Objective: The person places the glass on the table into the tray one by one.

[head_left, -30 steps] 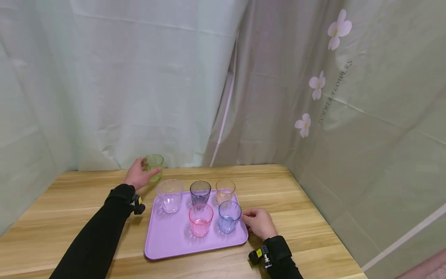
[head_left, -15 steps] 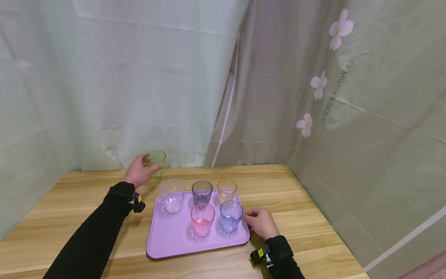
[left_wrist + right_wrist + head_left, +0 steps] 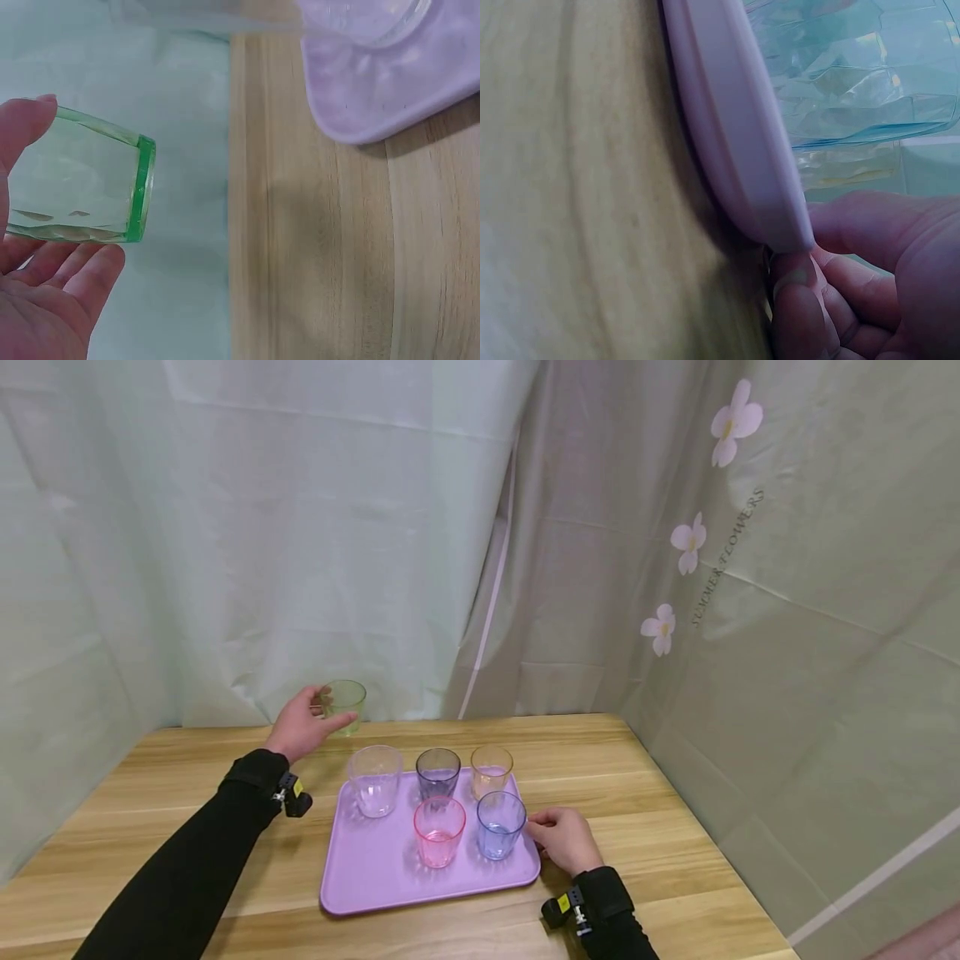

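My left hand point(image 3: 306, 724) holds a green glass point(image 3: 90, 180) between thumb and fingers, upright and raised above the back edge of the table. A purple tray point(image 3: 363, 877) lies in the middle of the table. My right hand point(image 3: 564, 839) pinches its right rim, thumb above and fingertips below in the right wrist view. Standing on the tray are a clear glass point(image 3: 375, 785), a dark grey glass point(image 3: 438, 775), an amber glass point(image 3: 492, 768), a pink glass point(image 3: 439, 835) and a blue glass point(image 3: 500, 827). The blue one is right beside my right fingertips.
The wooden table point(image 3: 660, 843) extends around the tray on all sides. A pale curtain point(image 3: 315, 543) hangs close behind its back edge, and a flowered curtain point(image 3: 810, 652) runs along the right side.
My left hand has lifted the green glass off the table and moved it slightly right. The right hand keeps its pinch on the tray rim; the view has shifted slightly.
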Motion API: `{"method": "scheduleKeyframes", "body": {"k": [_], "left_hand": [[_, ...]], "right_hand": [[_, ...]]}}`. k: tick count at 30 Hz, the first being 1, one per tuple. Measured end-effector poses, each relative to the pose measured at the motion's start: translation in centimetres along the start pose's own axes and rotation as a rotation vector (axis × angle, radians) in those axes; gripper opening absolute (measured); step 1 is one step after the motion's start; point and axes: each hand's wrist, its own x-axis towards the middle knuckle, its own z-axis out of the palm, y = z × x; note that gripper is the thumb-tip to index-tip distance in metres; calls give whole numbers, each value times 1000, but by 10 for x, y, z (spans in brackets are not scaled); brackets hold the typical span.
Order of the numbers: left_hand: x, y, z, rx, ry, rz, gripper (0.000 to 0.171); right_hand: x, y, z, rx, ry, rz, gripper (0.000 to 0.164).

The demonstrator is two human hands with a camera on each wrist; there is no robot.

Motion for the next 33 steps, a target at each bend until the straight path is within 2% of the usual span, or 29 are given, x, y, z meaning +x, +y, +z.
{"method": "scheduleKeyframes", "body": {"k": [20, 33], "left_hand": [[-18, 22, -8, 23, 0, -6, 98], [-26, 38, -16, 12, -21, -12, 102]], "right_hand": [[0, 2, -1, -8, 8, 6, 18], [0, 0, 0, -17, 13, 9, 18]]}}
